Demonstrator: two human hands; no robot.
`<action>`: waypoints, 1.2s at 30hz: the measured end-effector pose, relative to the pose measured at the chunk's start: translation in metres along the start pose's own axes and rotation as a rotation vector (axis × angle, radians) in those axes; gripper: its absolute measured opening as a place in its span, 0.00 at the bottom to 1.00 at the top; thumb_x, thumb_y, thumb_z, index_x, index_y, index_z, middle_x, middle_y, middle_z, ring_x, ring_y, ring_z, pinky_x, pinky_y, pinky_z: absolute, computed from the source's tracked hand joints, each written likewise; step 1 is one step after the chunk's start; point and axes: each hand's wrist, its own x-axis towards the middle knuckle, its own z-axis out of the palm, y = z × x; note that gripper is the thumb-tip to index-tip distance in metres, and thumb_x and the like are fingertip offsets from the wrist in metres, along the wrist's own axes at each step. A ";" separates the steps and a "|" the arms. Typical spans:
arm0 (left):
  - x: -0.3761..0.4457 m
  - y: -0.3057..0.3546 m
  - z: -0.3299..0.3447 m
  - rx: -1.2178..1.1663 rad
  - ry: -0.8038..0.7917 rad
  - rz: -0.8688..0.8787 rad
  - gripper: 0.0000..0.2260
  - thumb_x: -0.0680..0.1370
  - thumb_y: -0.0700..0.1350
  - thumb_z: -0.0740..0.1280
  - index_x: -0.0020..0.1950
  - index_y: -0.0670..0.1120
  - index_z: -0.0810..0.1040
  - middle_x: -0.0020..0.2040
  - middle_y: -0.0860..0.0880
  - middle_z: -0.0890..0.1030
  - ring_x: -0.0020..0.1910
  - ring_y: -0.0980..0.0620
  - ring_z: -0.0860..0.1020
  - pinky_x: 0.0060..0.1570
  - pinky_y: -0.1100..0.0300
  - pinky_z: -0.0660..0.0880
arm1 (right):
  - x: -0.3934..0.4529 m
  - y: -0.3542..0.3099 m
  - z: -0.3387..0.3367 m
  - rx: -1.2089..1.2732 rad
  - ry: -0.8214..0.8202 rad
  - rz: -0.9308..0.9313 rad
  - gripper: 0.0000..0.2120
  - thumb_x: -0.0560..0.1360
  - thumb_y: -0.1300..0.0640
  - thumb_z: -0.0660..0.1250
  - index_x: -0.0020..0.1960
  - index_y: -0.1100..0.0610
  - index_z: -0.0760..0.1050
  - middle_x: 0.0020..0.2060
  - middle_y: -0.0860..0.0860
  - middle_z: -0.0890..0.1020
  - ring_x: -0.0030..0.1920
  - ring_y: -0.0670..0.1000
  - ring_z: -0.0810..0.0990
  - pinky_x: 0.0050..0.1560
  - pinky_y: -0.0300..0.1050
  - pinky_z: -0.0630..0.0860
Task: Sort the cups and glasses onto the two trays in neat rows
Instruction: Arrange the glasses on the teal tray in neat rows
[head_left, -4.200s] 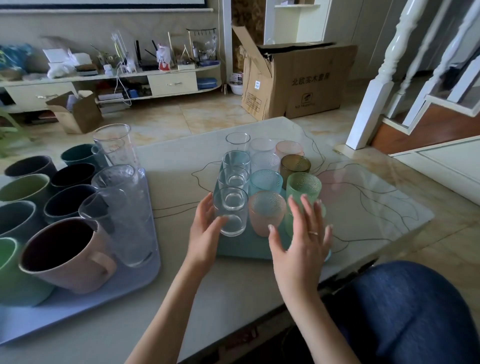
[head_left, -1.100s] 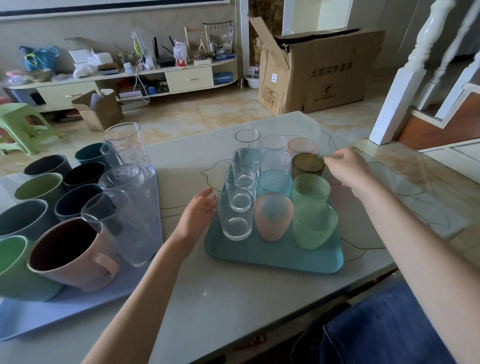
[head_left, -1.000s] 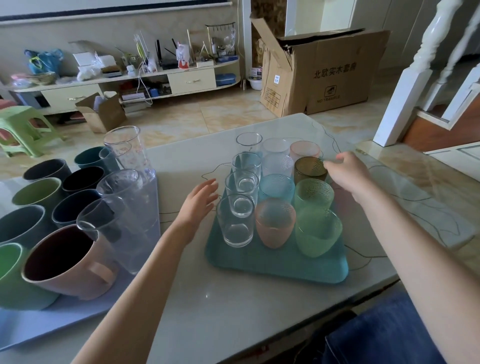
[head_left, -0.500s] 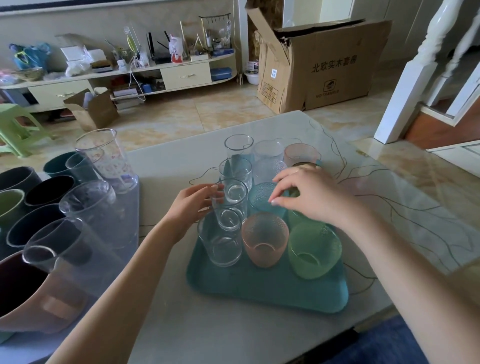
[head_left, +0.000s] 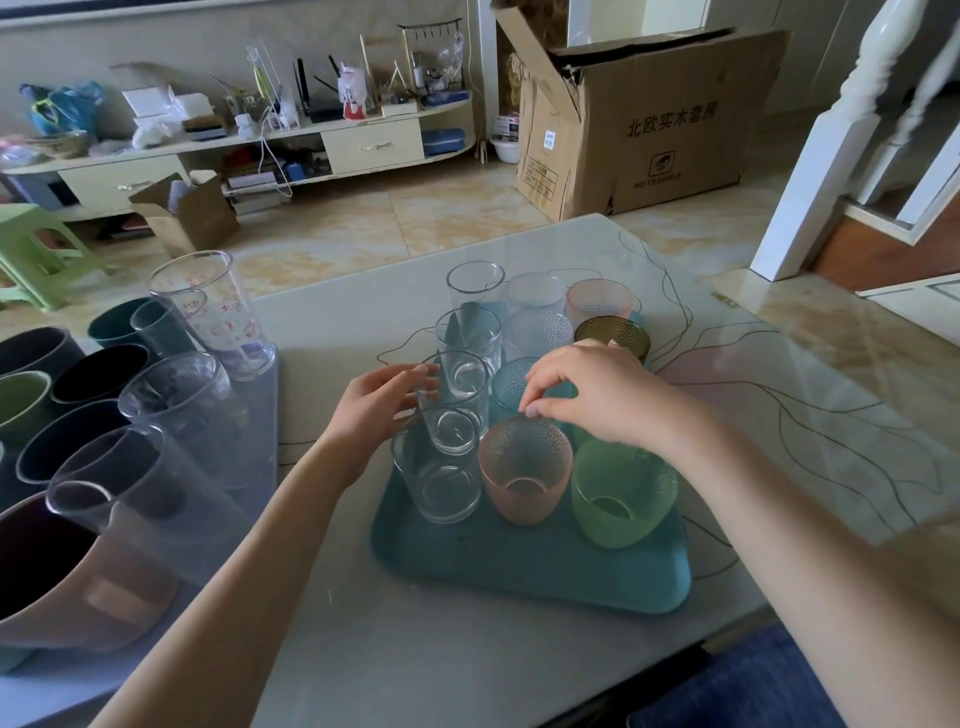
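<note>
A teal tray (head_left: 519, 566) on the table carries glasses in three rows running away from me: clear ones on the left, textured ones in the middle and on the right. My left hand (head_left: 376, 413) curls around the side of a clear glass (head_left: 460, 389), second from the front. My right hand (head_left: 597, 395) hovers over the tray, thumb and finger pinched at the near rim of a teal glass (head_left: 511, 379). In front stand a pink glass (head_left: 524, 478) and a green glass (head_left: 618, 499). A pale tray (head_left: 62, 691) at the left bears mugs and tall clear cups (head_left: 208, 312).
A pink mug (head_left: 52, 582) sits nearest on the left tray. An amber glass (head_left: 613, 332) stands just beyond my right hand. Past the table are a cardboard box (head_left: 649, 119), a white stair post (head_left: 831, 145) and a green stool (head_left: 26, 249). My knee (head_left: 753, 686) is at the table's near edge.
My right hand came in from the tray's right side to the middle row and pinched at the teal glass. My left hand closed in on the clear glass. The view dropped closer.
</note>
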 end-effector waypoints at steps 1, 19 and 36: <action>0.000 0.000 0.000 0.001 -0.006 0.002 0.08 0.78 0.45 0.65 0.51 0.47 0.82 0.53 0.43 0.83 0.53 0.46 0.80 0.45 0.61 0.79 | 0.001 0.001 0.001 0.003 0.003 -0.008 0.04 0.74 0.47 0.67 0.46 0.43 0.81 0.58 0.42 0.80 0.64 0.51 0.71 0.70 0.62 0.57; 0.053 0.031 0.011 0.074 0.000 -0.040 0.11 0.77 0.45 0.67 0.59 0.46 0.77 0.48 0.48 0.82 0.45 0.49 0.81 0.46 0.58 0.80 | 0.022 0.031 0.003 -0.191 0.185 0.106 0.13 0.80 0.54 0.58 0.61 0.43 0.75 0.62 0.44 0.77 0.71 0.47 0.64 0.71 0.61 0.47; 0.050 0.019 0.011 0.026 -0.013 -0.035 0.08 0.76 0.48 0.68 0.51 0.46 0.80 0.49 0.45 0.81 0.45 0.49 0.81 0.41 0.57 0.82 | 0.028 0.034 -0.009 -0.031 0.283 0.120 0.16 0.77 0.52 0.65 0.63 0.42 0.73 0.55 0.41 0.81 0.59 0.49 0.77 0.70 0.57 0.59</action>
